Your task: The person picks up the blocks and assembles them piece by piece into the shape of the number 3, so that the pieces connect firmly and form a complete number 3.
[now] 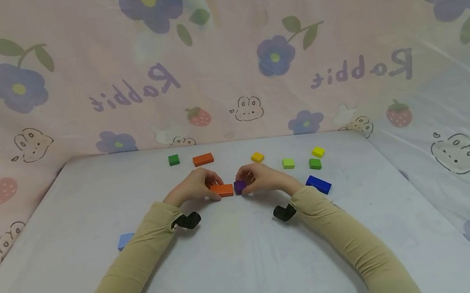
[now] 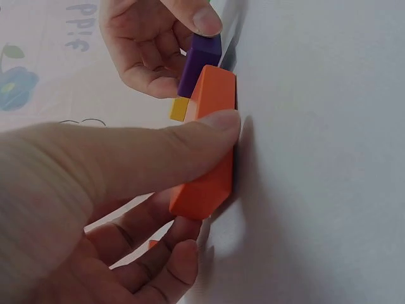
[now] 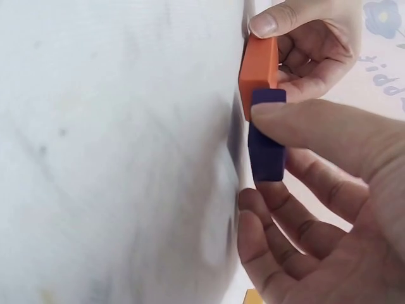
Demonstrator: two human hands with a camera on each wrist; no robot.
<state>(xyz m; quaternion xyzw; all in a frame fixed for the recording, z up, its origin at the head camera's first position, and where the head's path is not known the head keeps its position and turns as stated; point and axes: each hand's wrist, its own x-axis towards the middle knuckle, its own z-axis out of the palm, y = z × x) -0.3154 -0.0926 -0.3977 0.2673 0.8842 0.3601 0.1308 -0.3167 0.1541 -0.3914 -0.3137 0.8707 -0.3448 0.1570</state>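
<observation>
An orange rectangular block (image 1: pixel 223 191) lies at the middle of the white table, and my left hand (image 1: pixel 197 185) holds it by its left part. Its thumb lies across the near face of the orange block (image 2: pixel 215 164) in the left wrist view. Just to the right, my right hand (image 1: pixel 264 177) pinches a small purple block (image 1: pixel 239 187) between thumb and fingers. In the right wrist view the purple block (image 3: pixel 268 152) is close to the orange block's end; whether they touch I cannot tell. The far sides of both blocks are hidden by fingers.
Behind the hands lie a dark green block (image 1: pixel 174 160) and a red-orange block (image 1: pixel 203 159). Rightward are yellow blocks (image 1: pixel 257 157) (image 1: pixel 318 152), green blocks (image 1: pixel 288 163) (image 1: pixel 315 164) and a blue block (image 1: pixel 319 184). A light blue block (image 1: pixel 125 241) sits beside the left sleeve.
</observation>
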